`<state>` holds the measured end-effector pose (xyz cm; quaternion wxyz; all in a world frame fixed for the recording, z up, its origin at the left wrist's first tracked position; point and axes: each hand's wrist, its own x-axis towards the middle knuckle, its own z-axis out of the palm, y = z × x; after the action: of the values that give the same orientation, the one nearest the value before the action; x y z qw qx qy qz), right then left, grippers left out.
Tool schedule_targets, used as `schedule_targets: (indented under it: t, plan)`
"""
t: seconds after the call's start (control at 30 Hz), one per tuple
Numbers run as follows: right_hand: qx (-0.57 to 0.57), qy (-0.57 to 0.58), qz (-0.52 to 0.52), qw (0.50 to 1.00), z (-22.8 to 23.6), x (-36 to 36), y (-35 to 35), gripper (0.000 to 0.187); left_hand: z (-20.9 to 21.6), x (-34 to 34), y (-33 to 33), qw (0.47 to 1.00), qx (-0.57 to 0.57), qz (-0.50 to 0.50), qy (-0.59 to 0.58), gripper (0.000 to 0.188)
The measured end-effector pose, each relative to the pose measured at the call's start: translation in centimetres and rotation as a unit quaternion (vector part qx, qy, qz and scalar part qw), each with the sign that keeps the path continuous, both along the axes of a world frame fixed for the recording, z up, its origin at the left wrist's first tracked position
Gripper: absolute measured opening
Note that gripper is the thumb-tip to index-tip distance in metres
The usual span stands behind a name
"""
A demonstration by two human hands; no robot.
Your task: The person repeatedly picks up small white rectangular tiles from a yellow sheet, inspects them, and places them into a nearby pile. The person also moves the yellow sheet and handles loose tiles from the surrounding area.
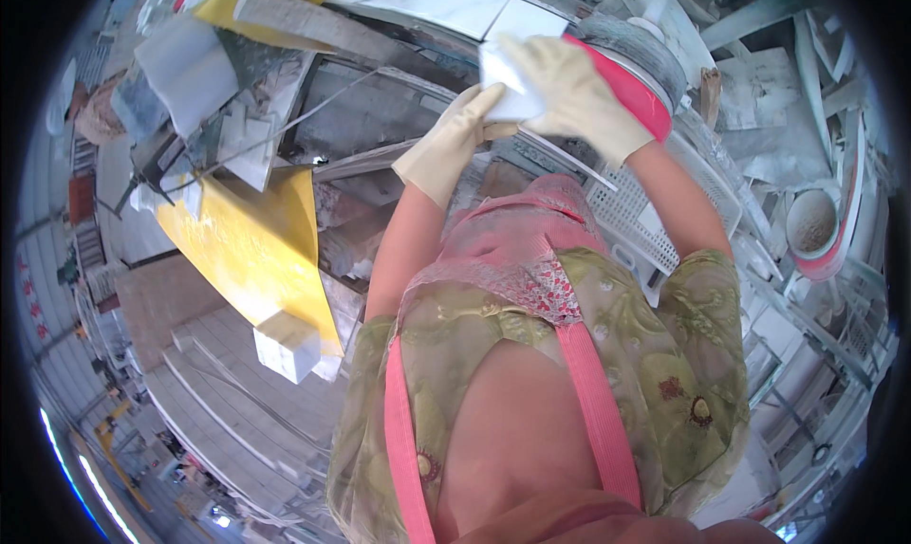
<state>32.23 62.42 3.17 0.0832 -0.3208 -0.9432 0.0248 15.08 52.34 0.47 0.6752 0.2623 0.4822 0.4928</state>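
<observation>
Between my gloved hands is a small white block (508,87) with smooth, bright faces. My left hand (448,144), in a cream rubber glove, grips its near left edge, thumb on top and fingers partly hidden underneath. From the right, my right hand (581,91), gloved alike, closes over the block's far and right side; its fingers are smeared by motion. Just beyond that hand stands a round grey drum-like piece (638,55) with a bright pink-red face (626,93). The block's underside is hidden from view.
To the left hangs a yellow sheet (251,245), with another white block (288,343) by its lower edge. White slabs (190,74) and wooden boards lie at the far left. A white perforated crate (645,212) stands at right, and a pale bucket (813,221) farther right.
</observation>
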Motion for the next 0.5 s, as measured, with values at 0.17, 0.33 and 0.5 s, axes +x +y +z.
schedule_targets:
  t: [0.17, 0.33, 0.5]
  plan:
    - [0.031, 0.131, 0.207, 0.969, 0.4, -6.8, -4.6, 0.1, 0.3, -5.2, -7.1, 0.986, 0.13, 0.074, 0.074, 0.054]
    - [-0.356, 0.191, 0.123, 0.907, 0.7, -1.3, -0.6, 0.077, 1.6, -6.5, -15.5, 0.948, 0.022, 0.293, 0.121, 0.053]
    - [0.103, -0.229, 0.088, 0.964, -7.0, 5.2, 8.3, 0.109, 2.1, -5.6, -20.6, 0.857, 0.089, 0.5, 0.083, 0.054]
